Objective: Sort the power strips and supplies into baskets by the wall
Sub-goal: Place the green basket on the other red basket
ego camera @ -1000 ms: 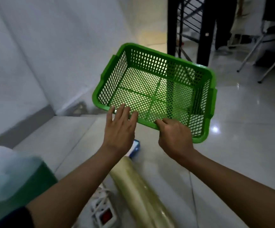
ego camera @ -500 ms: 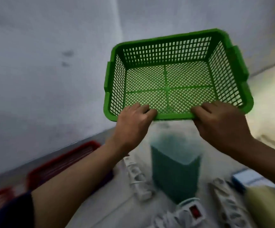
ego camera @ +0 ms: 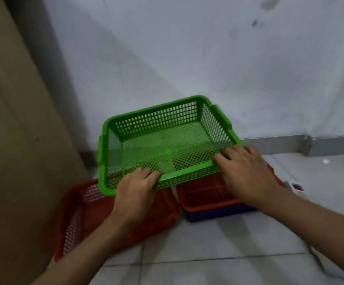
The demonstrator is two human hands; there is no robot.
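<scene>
- Since half a second ago we have swung the green basket point(ego camera: 163, 145) down from chest height against the bare wall to low over the floor, and the power strips and teal bin that lay under it have left our view.
- We hold the green basket by its near rim, both hands on it, with the basket nearly level and its far side close to the white wall point(ego camera: 208, 58).
- Our left hand point(ego camera: 135, 192) is curled over the near rim towards the left corner, fingers hooked inside and pressed together on the plastic.
- Our right hand point(ego camera: 247, 171) grips the near right corner, fingers spread across the rim and mesh.
- Below the green basket a red basket point(ego camera: 74, 219) sits on the tiled floor point(ego camera: 218, 254), beside a brown board point(ego camera: 12, 140) leaning at the left.
- Just right of it lies another red basket point(ego camera: 204, 194) nested in a dark blue basket point(ego camera: 218, 213), partly hidden by our right hand.
- At the far right edge a white object with a dark red patch point(ego camera: 297, 187) lies on the floor, too blurred to name.
</scene>
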